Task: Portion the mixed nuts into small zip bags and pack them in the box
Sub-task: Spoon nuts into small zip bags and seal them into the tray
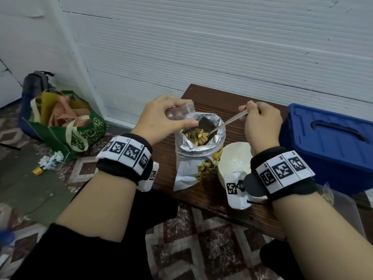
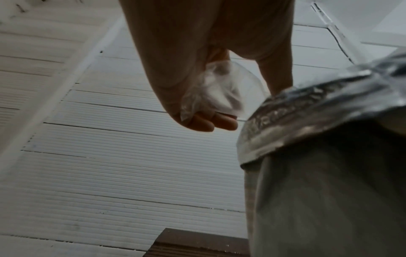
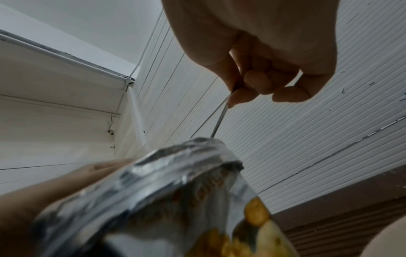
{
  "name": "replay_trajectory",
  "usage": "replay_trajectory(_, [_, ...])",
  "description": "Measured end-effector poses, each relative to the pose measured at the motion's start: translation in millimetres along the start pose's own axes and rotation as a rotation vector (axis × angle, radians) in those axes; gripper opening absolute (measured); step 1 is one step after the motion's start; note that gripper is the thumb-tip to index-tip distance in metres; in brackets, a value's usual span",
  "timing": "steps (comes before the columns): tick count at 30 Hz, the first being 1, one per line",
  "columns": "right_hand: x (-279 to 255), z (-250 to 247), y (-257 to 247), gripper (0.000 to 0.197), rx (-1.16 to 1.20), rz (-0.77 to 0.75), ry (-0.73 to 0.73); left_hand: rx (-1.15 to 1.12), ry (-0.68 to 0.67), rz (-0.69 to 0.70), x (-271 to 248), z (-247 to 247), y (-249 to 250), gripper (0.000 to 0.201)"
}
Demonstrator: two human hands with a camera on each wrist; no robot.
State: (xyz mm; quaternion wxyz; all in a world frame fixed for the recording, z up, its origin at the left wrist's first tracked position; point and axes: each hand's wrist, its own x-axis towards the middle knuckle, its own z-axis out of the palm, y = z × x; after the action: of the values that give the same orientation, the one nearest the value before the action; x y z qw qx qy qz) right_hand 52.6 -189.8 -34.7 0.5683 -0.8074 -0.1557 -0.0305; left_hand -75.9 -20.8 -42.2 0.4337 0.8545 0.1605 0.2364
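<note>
- Left hand (image 1: 161, 116) pinches one clear, empty zip bag (image 1: 180, 110) above the foil nut pouch (image 1: 198, 150), mid-table (image 1: 214, 197)
- Right hand (image 1: 260, 122) grips one spoon (image 1: 226, 123), bowl down among the nuts (image 1: 196, 135)
- Judged mid-portioning: this bag unfilled
- One white bowl (image 1: 235, 158); one blue box (image 1: 331, 146), lid on, at the table's right edge

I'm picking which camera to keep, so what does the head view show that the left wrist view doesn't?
Only the head view shows the right hand gripping the spoon, its bowl down among the mixed nuts, plus the white bowl and blue box.

Only the left wrist view shows, from below, the curled fingers under the crumpled plastic.

Both show the left hand holding the small zip bag beside the foil nut bag, whose rim is rolled down.
</note>
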Motion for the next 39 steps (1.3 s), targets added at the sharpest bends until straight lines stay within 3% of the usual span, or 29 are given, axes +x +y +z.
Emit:
replay_trajectory(3, [8,-5,-3,0.033,0.022,0.037,0.041,-0.022,-0.018,-0.017,-2,-6,0,0.056])
replay_trajectory(9, [20,-19,-15,0.035,0.026,0.028,0.083,-0.053,-0.057,-0.077,-2,-11,-2,0.043])
replay_trajectory(14, [25,-23,-21,0.040,0.061,0.035,0.120,-0.002,-0.121,-0.068,-1,-9,-2,0.048])
replay_trajectory(21, [19,-12,-25,0.037,0.061,0.014,0.036,0.076,-0.165,-0.040,1,-2,6,0.052])
replay_trajectory(30, [12,-3,-26,0.031,0.087,0.012,-0.041,0.114,-0.122,-0.023,2,8,8,0.047])
replay_trajectory(39, [1,-6,-31,0.024,0.287,-0.288,-0.180,0.052,-0.043,-0.011,1,15,9,0.034])
